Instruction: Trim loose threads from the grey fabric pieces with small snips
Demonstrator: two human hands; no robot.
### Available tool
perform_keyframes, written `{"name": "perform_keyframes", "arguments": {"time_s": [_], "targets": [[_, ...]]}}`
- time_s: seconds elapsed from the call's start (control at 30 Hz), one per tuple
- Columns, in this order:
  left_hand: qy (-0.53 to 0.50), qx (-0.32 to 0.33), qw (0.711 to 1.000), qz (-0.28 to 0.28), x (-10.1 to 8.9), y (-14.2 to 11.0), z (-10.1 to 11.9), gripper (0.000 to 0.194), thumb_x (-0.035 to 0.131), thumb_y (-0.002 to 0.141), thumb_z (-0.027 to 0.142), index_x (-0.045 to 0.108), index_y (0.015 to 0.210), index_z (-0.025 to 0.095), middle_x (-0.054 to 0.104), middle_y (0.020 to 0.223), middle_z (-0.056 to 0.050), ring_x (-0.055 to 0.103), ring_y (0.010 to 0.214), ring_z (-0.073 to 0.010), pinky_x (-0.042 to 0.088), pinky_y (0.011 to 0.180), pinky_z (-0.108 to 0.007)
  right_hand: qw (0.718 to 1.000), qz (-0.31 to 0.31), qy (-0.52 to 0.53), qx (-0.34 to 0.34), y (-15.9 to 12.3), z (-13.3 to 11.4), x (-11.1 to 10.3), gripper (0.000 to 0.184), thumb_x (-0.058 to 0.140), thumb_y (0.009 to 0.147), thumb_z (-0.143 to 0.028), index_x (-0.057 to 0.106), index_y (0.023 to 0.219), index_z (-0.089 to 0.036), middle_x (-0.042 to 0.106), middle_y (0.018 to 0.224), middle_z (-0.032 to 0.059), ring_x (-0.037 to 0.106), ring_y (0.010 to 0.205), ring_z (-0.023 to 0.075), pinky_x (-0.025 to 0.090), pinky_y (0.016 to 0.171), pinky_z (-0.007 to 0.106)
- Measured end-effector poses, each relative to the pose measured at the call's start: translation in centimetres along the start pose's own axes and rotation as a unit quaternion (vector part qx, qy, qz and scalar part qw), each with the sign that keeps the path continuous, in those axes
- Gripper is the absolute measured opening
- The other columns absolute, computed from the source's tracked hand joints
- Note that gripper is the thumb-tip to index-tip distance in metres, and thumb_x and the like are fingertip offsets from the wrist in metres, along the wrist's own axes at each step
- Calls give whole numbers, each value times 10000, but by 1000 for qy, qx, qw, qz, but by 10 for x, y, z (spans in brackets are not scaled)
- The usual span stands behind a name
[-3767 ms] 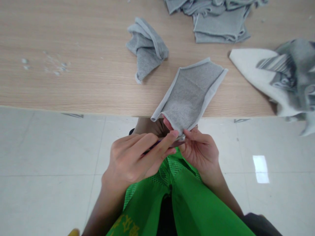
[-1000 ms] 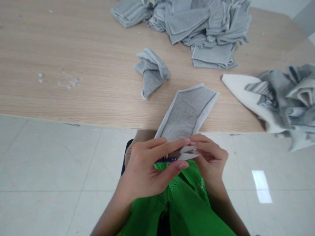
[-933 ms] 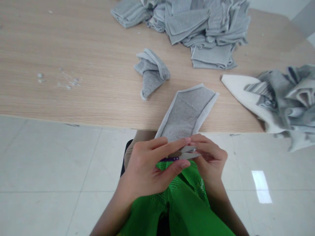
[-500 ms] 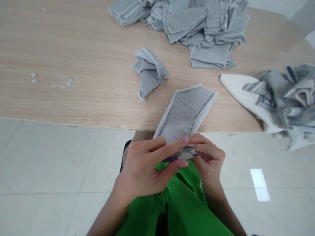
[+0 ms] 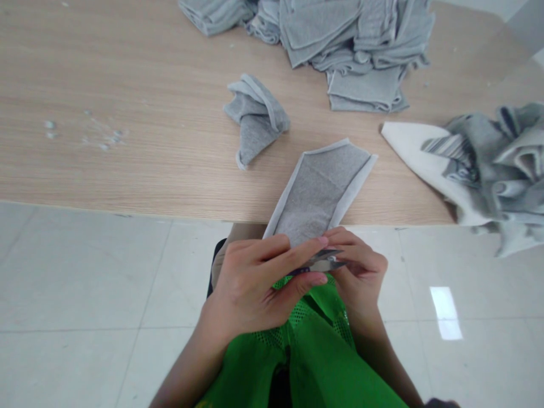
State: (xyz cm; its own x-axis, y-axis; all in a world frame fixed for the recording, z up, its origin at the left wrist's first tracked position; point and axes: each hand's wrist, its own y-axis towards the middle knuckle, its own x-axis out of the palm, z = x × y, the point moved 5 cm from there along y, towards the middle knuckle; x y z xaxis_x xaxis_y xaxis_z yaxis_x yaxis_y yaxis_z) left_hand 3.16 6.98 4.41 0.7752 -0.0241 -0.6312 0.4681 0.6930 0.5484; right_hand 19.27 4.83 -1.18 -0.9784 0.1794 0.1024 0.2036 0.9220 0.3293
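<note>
Small thread snips [image 5: 323, 264] are gripped between the thumb and fingers of my left hand [image 5: 255, 283]. Their metal blades stand slightly apart and point toward my right hand [image 5: 361, 263]. That hand pinches the near end of a grey fabric piece [image 5: 318, 187] with pale edges, right beside the blade tips. The rest of the cloth stretches away over the table edge and lies flat on the wood. What exactly is between the right fingertips is hidden.
A crumpled grey cloth [image 5: 258, 122] lies on the wooden table [image 5: 148, 141]. Behind it is a pile of folded grey fabric [image 5: 365, 56]. At the right, a heap of grey and white cloth [image 5: 501, 164] overhangs the edge. Lint bits [image 5: 114, 136] are scattered at left.
The snips have shifted slightly to the right, their tips closer to the right fingers. The view has tilted a little; both hands keep their grip.
</note>
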Motion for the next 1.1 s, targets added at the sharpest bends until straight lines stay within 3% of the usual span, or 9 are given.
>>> {"name": "perform_keyframes", "arguments": {"time_s": [0.37, 0.73, 1.1], "targets": [[53, 20, 998, 12, 4, -4, -1, 344, 663, 927, 379, 647, 1230, 217, 638, 702, 17, 551, 524, -121, 390, 459, -297, 998, -1, 68, 7, 0, 2, 3, 163, 759, 846, -259, 783, 946, -385, 757, 877, -7, 674, 890, 215, 533, 802, 417], [14, -21, 1000, 16, 4, -3, -3, 294, 642, 948, 356, 676, 1193, 198, 645, 716, 13, 536, 534, -90, 382, 478, -256, 1000, 14, 14, 21, 3, -1, 5, 47, 761, 846, -356, 791, 860, -322, 750, 825, 5, 692, 853, 204, 566, 787, 383], [-37, -46, 998, 14, -11, 21, -13, 281, 658, 935, 324, 708, 1182, 198, 699, 780, -5, 587, 572, -78, 423, 503, -189, 995, 3, 88, 46, 29, -5, 15, 175, 744, 836, -177, 792, 904, -332, 755, 880, -9, 692, 831, 159, 557, 713, 305]]}}
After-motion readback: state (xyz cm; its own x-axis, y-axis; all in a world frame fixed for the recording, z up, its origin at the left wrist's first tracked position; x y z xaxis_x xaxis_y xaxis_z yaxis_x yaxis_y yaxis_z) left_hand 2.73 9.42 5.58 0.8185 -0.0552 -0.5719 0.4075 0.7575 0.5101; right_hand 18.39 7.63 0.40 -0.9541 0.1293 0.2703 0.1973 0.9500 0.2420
